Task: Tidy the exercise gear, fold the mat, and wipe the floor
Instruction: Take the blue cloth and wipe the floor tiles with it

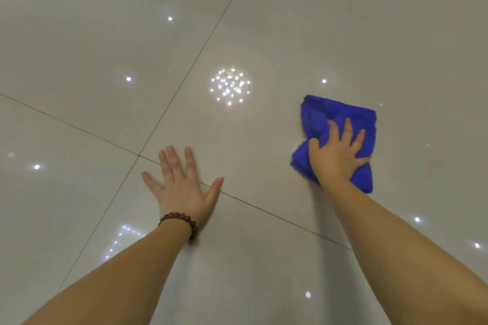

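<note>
Your right hand (336, 155) lies on top of a blue cloth (340, 119), which sits on the glossy tiled floor (343, 21) toward the right of the view. The fingers spread forward over the fabric, slightly bent, and the thumb reaches out to the left with a fold of cloth bunched against it; the palm presses the cloth down onto the tile. The cloth is crumpled, not flat: a broader part sticks out ahead of your fingertips, and a narrower part shows beside and behind your wrist on the right.

Your left hand (182, 185) rests flat on the floor, well apart from the cloth. Its fingers are straight and splayed, the thumb stretched out to the right, and it holds nothing. It lies across a dark grout line (264, 210) that runs diagonally from the left edge of the view down toward your right forearm. A second grout line crosses that one just ahead and to the left of your left fingertips. A bracelet of brown wooden beads (182, 221) circles your left wrist.

Both bare forearms reach into view from the bottom edge. The pale tiles reflect a round cluster of small ceiling lights (229, 86) ahead, between your two hands, and single bright spots are scattered across the rest of the floor.
</note>
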Motion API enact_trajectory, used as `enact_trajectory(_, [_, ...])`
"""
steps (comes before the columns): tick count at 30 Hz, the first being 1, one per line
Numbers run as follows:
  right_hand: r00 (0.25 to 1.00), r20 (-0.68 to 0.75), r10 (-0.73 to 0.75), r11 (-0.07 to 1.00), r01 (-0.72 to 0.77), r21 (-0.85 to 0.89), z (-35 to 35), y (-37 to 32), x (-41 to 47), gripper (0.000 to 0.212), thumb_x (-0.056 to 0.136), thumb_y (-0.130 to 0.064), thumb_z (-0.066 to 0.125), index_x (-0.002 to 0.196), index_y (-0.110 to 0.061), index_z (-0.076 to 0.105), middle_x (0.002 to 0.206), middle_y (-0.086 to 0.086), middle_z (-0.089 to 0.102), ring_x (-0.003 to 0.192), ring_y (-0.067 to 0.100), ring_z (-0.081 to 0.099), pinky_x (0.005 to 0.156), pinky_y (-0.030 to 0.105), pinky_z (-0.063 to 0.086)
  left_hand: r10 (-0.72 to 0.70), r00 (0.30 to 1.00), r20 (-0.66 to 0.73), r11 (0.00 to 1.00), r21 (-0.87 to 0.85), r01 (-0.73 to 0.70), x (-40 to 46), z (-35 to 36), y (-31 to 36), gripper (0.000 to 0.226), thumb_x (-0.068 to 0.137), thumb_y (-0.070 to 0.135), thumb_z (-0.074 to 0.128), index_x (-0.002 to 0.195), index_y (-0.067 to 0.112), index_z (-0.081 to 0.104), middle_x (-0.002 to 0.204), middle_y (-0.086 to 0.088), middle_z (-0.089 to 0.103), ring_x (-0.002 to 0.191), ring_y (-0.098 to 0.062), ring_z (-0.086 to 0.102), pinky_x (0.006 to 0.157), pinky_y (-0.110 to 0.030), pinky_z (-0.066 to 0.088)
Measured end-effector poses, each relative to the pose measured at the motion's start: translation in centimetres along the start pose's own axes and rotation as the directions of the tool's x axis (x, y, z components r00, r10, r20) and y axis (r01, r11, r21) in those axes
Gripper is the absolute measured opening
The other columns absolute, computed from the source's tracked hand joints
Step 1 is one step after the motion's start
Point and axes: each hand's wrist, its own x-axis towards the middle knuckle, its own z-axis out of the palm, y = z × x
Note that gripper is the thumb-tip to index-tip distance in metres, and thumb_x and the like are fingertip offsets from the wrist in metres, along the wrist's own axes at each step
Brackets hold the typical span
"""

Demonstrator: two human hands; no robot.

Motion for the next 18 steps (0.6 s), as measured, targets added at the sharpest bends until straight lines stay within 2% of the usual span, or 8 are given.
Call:
enact_trajectory(1, [0.979, 0.014, -0.203, 0.978, 0.204, -0.053, 1.0, -2.4, -1.5, 0.061, 0.086, -0.05, 0.042, 0.144, -0.036, 0.029, 0.16, -0.005, 0.006, 0.146, 0.029, -0.004, 0.107, 0.071, 0.007, 0.002, 1.0, -0.002, 1.0, 0.004, -0.002, 0.0, 0.1, 0.0, 0.091, 0.085, 0.077, 0.002, 0.153, 0.018, -0.013, 0.16, -0.017, -0.014, 0.146, -0.031, -0.02, 0.11, -0.068, -0.007])
enact_trajectory(3, [0.764, 0.098, -0.638, 0.752, 0.645, -0.139, 3.3, -6.6, -4.9, 0.062, 0.084, -0.061, 0.036, 0.141, -0.037, 0.037, 0.159, -0.003, 0.015, 0.146, 0.031, 0.004, 0.106, 0.069, 0.006, -0.003, 1.0, -0.014, 1.0, -0.007, 0.003, 0.2, 0.3, 0.0, 0.087, 0.088, 0.072, 0.006, 0.155, 0.016, 0.001, 0.161, -0.017, -0.006, 0.148, -0.031, -0.013, 0.111, -0.068, -0.003])
enact_trajectory(6, [0.461, 0.151, -0.874, 0.437, 0.883, -0.17, 4.1, -8.3, -3.8, 0.061, 0.083, -0.067, 0.033, 0.136, -0.037, 0.046, 0.154, -0.002, 0.029, 0.144, 0.031, 0.019, 0.105, 0.07, 0.014, -0.008, 1.0, -0.017, 0.999, -0.033, 0.008, 0.2, 0.4, -0.1, 0.08, 0.092, 0.066, 0.01, 0.154, 0.016, 0.013, 0.161, -0.016, 0.002, 0.149, -0.03, -0.004, 0.112, -0.067, 0.001])
enact_trajectory(8, [0.52, 0.092, -0.849, 0.5, 0.848, -0.176, 3.1, -7.5, 1.5, 0.06, 0.083, -0.065, 0.034, 0.135, -0.037, 0.046, 0.153, -0.003, 0.031, 0.143, 0.028, 0.021, 0.105, 0.068, 0.019, -0.013, 1.0, -0.019, 0.999, -0.032, 0.012, 0.2, 0.4, -0.1, 0.08, 0.092, 0.066, 0.009, 0.155, 0.018, 0.002, 0.161, -0.015, -0.003, 0.149, -0.029, -0.009, 0.112, -0.067, 0.002])
enact_trajectory(10, [0.719, 0.026, -0.695, 0.705, 0.687, -0.176, 1.6, -6.0, 7.5, 0.062, 0.082, -0.063, 0.033, 0.138, -0.036, 0.042, 0.155, -0.004, 0.028, 0.144, 0.025, 0.018, 0.107, 0.064, 0.019, -0.018, 1.0, -0.019, 1.0, -0.015, 0.017, 0.1, 0.4, 0.0, 0.079, 0.093, 0.066, 0.008, 0.155, 0.018, -0.004, 0.161, -0.015, -0.007, 0.148, -0.028, -0.012, 0.112, -0.067, 0.003])
enact_trajectory(13, [0.962, -0.043, -0.27, 0.961, 0.267, -0.072, -0.8, -5.5, 13.3, 0.062, 0.088, -0.058, 0.037, 0.144, -0.034, 0.031, 0.158, -0.004, 0.016, 0.146, 0.024, 0.007, 0.109, 0.064, 0.013, -0.012, 1.0, -0.017, 1.0, -0.008, 0.012, 0.4, 0.4, 0.1, 0.08, 0.093, 0.065, 0.013, 0.155, 0.016, -0.001, 0.161, -0.017, -0.004, 0.149, -0.03, -0.009, 0.112, -0.068, 0.004])
enact_trajectory(15, [0.997, -0.075, -0.013, 0.999, 0.016, 0.036, -0.5, -9.2, 12.9, 0.061, 0.09, -0.054, 0.038, 0.146, -0.031, 0.028, 0.159, -0.001, 0.014, 0.146, 0.027, 0.005, 0.109, 0.065, 0.01, -0.003, 1.0, -0.007, 1.0, 0.0, 0.003, 0.5, 0.3, 0.1, 0.08, 0.093, 0.065, 0.014, 0.155, 0.015, 0.002, 0.161, -0.018, -0.002, 0.149, -0.032, -0.006, 0.111, -0.07, 0.005])
enact_trajectory(18, [0.926, -0.08, -0.37, 0.929, 0.37, -0.02, 2.9, -17.9, 6.2, 0.061, 0.089, -0.055, 0.038, 0.145, -0.034, 0.03, 0.159, 0.0, 0.015, 0.146, 0.029, 0.005, 0.111, 0.061, 0.009, 0.004, 1.0, 0.016, 1.0, 0.011, -0.005, 0.5, 0.2, 0.1, 0.081, 0.093, 0.063, 0.018, 0.155, 0.012, 0.01, 0.16, -0.02, 0.003, 0.149, -0.034, -0.001, 0.109, -0.072, 0.009])
